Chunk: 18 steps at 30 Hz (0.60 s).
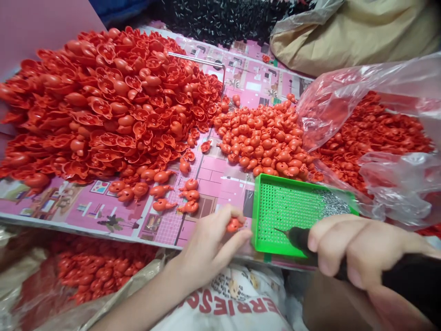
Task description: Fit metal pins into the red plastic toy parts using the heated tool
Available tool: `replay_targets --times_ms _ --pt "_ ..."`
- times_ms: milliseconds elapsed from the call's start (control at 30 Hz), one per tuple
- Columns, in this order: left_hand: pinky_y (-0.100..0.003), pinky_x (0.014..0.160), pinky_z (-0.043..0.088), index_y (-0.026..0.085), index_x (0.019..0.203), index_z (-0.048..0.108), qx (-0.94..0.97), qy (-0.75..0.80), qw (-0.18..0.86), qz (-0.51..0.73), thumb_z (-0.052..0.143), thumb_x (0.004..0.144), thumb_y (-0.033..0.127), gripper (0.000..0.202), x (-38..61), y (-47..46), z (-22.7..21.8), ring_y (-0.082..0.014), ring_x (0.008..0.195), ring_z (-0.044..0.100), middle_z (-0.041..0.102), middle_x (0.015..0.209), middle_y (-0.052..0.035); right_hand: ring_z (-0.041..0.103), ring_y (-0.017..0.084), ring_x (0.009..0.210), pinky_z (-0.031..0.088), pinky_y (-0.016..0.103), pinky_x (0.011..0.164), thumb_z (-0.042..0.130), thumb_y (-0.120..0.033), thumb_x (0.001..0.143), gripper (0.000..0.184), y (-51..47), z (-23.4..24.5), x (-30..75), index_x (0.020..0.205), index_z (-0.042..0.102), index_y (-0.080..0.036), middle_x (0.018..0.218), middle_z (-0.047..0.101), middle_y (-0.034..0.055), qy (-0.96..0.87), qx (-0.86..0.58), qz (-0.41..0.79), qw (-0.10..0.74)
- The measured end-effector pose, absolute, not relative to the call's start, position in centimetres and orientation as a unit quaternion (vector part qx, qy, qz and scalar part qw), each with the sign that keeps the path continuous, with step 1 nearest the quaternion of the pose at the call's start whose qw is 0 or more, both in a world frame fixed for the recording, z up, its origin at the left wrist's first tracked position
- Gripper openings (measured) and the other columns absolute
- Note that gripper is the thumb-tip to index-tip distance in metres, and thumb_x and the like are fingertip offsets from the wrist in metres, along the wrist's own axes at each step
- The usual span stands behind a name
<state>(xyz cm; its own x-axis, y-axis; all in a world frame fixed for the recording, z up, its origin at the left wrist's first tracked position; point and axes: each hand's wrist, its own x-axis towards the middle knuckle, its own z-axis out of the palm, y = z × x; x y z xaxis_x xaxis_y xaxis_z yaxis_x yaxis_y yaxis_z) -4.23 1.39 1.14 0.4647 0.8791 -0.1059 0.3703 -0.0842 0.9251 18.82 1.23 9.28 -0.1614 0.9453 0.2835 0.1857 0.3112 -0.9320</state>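
My left hand pinches a small red plastic part between its fingertips, just left of a green perforated tray. My right hand is wrapped around a black electric screwdriver, whose thin metal bit points left over the tray. The bit does not touch the red part. A patch of small silver screws lies on the tray's right side. Just beyond my hands, loose assembled red pieces form a low heap.
A large pile of hollow red plastic shells covers the pink printed board. A bent metal rod lies behind it. Clear plastic holds more red parts. A lower sack holds red pieces. Black parts lie at the back.
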Motion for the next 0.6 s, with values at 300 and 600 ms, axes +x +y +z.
replay_targets --times_ms 300,600 --pt "-0.046 0.081 0.039 0.021 0.091 0.056 0.717 0.690 0.028 0.093 0.050 0.094 0.034 0.014 -13.2 4.1 2.0 -0.0329 0.100 0.054 0.063 0.106 -0.0120 0.059 0.014 0.063 0.047 0.034 0.072 0.061 -0.032 0.088 0.025 0.7 7.0 18.6 0.068 0.053 -0.019 0.060 0.057 -0.0001 -0.579 -0.495 0.402 0.508" --pt "-0.041 0.082 0.042 0.015 0.115 0.056 0.778 0.620 0.062 0.079 0.048 0.094 0.036 0.031 -1.7 11.0 1.4 -0.0304 0.103 0.058 0.063 0.113 -0.0131 0.057 0.013 0.058 0.044 0.033 0.068 0.062 -0.024 0.085 0.020 1.2 6.5 18.5 0.067 0.053 -0.018 0.058 0.055 -0.0013 -0.577 -0.459 0.399 0.545"
